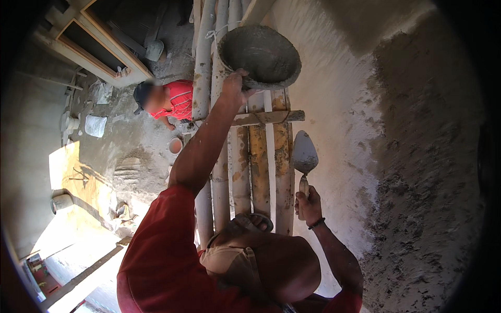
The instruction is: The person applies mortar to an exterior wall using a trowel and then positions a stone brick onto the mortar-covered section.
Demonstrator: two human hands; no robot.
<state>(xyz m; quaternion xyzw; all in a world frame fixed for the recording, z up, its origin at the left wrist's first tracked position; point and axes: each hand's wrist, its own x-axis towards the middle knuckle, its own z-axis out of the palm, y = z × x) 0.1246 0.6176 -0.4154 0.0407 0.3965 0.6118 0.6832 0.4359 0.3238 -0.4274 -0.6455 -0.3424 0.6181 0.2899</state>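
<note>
My left hand (236,86), arm stretched forward, has its fingers closed on the near-left rim of a round, mortar-crusted basin (294,53). Wet grey mortar (263,56) lines the inside of the basin, which rests on or just above the bamboo poles; I cannot tell which. In my right hand (310,204) is the pale handle of a pointing trowel (305,156). The trowel's blade points forward and carries some mortar near its base. It is beside the wall, apart from the basin.
Bamboo poles (258,156) form a raised platform under my foot, with a wooden crosspiece (271,118) lying over them. A partly plastered wall (412,156) rises at the right. Below left, a person in a red shirt (178,99) is near a small bucket (175,145); a wooden frame (99,41) stands beyond.
</note>
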